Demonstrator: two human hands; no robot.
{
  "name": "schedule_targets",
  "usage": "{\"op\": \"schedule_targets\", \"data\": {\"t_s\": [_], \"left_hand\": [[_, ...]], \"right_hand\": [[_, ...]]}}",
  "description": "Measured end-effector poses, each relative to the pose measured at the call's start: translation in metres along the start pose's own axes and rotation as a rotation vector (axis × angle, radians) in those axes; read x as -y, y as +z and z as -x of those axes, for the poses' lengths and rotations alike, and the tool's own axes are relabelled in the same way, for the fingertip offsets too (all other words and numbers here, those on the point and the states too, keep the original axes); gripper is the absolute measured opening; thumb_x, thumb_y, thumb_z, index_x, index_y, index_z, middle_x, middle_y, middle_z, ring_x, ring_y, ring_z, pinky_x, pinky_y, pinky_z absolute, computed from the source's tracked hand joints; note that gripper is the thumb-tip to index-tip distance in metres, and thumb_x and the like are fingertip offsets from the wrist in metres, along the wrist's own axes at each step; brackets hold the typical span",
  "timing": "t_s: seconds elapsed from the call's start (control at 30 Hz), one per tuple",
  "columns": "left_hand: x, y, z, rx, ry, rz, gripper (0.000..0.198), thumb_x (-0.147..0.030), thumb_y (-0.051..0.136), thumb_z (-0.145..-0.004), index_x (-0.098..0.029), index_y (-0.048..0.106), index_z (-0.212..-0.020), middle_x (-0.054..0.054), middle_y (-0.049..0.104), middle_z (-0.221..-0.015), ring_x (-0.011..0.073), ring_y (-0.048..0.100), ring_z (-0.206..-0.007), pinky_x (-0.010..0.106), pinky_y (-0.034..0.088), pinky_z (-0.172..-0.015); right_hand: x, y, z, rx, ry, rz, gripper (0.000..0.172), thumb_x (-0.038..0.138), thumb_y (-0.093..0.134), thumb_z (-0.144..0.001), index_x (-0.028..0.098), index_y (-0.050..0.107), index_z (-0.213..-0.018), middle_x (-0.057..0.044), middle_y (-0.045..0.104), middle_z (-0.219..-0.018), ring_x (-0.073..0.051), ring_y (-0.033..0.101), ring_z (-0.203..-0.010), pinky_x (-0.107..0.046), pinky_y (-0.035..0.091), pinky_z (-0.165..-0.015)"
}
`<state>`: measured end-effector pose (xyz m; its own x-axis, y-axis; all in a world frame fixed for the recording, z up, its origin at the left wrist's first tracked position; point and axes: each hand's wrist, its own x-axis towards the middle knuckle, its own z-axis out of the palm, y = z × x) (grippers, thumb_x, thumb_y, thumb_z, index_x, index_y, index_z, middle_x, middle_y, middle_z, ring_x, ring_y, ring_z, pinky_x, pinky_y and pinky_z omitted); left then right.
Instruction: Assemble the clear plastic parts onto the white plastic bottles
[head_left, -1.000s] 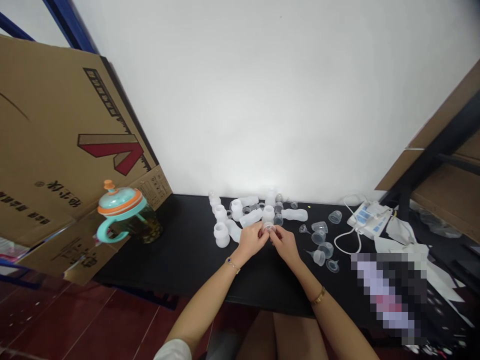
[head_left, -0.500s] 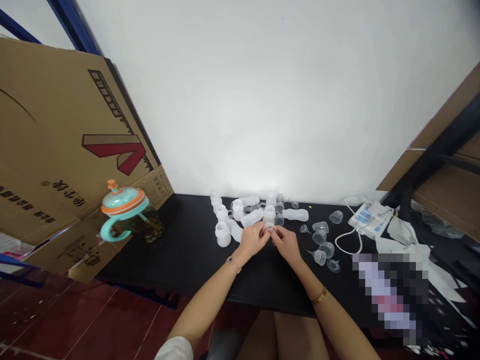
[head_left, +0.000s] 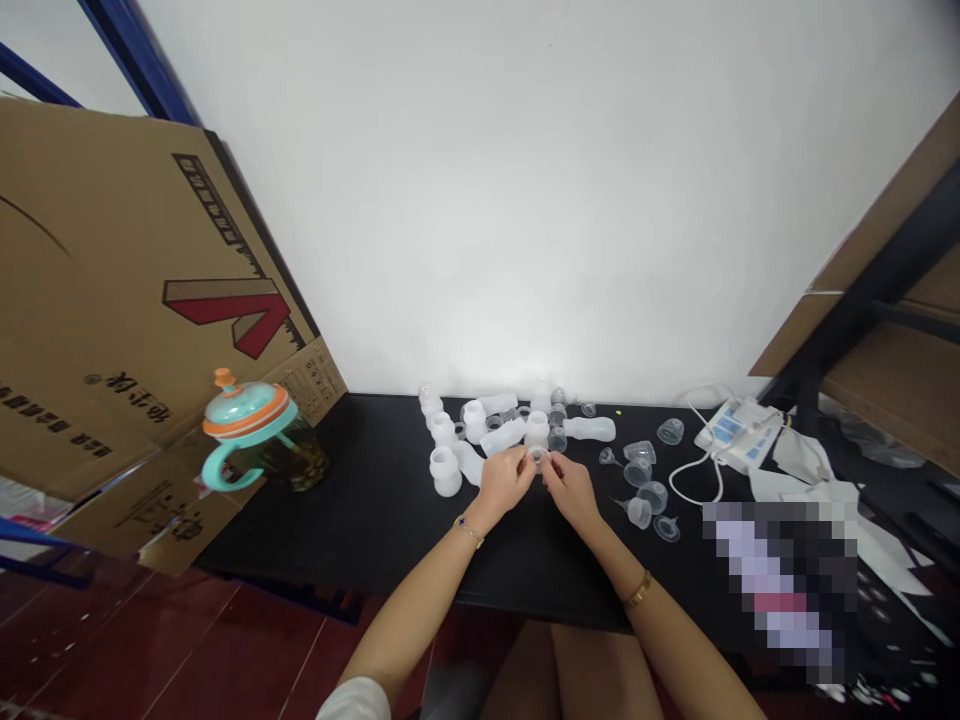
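My left hand [head_left: 507,482] and my right hand [head_left: 573,490] meet at the middle of the black table, both closed in a pinch. Between their fingertips is a small, pale bottle collar ring [head_left: 538,454], partly covered by the fingers. Just behind it a white baby bottle [head_left: 536,428] stands upright. Left of my hands are more open-topped white bottles [head_left: 445,474], some upright and some lying down. One bottle [head_left: 591,429] lies on its side beyond my right hand. To the right are scattered clear caps [head_left: 638,472] and silicone nipples [head_left: 667,527].
A jug [head_left: 259,440] with a teal lid and dark liquid stands at the left, by a large cardboard box [head_left: 112,320]. A white power strip [head_left: 739,435] with looped cable and papers [head_left: 814,490] lie at the right. A white wall [head_left: 540,200] rises behind the table.
The camera view has shifted slightly. Both hands stay together at the same spot, and the ring between the fingertips appears tilted a little differently.
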<state>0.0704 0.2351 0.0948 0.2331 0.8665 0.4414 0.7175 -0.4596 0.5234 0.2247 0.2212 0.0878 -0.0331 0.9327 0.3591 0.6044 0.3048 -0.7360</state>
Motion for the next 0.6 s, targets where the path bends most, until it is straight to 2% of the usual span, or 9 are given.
{"op": "schedule_targets", "data": {"t_s": [0.4, 0.47, 0.6], "left_hand": [[-0.0007, 0.002, -0.0003, 0.01, -0.018, 0.003, 0.037, -0.034, 0.042, -0.098, -0.018, 0.057, -0.068, 0.0, 0.059, -0.061, 0.0136, 0.052, -0.056, 0.026, 0.029, -0.056], [-0.0019, 0.0019, 0.0003, -0.009, -0.029, 0.026, 0.035, -0.038, 0.041, -0.099, -0.018, 0.061, -0.077, 0.001, 0.061, -0.065, 0.0143, 0.055, -0.059, 0.026, 0.031, -0.057], [-0.0022, 0.0025, 0.0011, -0.026, -0.054, 0.148, 0.033, -0.042, 0.043, -0.099, -0.019, 0.059, -0.117, -0.002, 0.065, -0.07, 0.0145, 0.059, -0.059, 0.024, 0.037, -0.058]], "right_hand": [[-0.004, 0.0005, -0.0022, -0.021, -0.004, -0.107, 0.04, 0.043, 0.047, -0.093, 0.021, 0.054, -0.06, -0.001, 0.061, -0.054, -0.016, 0.058, -0.052, -0.023, 0.039, -0.053], [-0.0051, 0.0004, -0.0023, -0.024, -0.008, -0.115, 0.041, 0.043, 0.046, -0.094, 0.021, 0.053, -0.059, -0.001, 0.061, -0.054, -0.016, 0.058, -0.052, -0.023, 0.039, -0.053], [-0.0057, 0.0006, -0.0018, -0.021, -0.003, -0.127, 0.042, 0.044, 0.046, -0.094, 0.022, 0.052, -0.059, 0.0, 0.06, -0.054, -0.015, 0.056, -0.051, -0.023, 0.038, -0.053]]}}
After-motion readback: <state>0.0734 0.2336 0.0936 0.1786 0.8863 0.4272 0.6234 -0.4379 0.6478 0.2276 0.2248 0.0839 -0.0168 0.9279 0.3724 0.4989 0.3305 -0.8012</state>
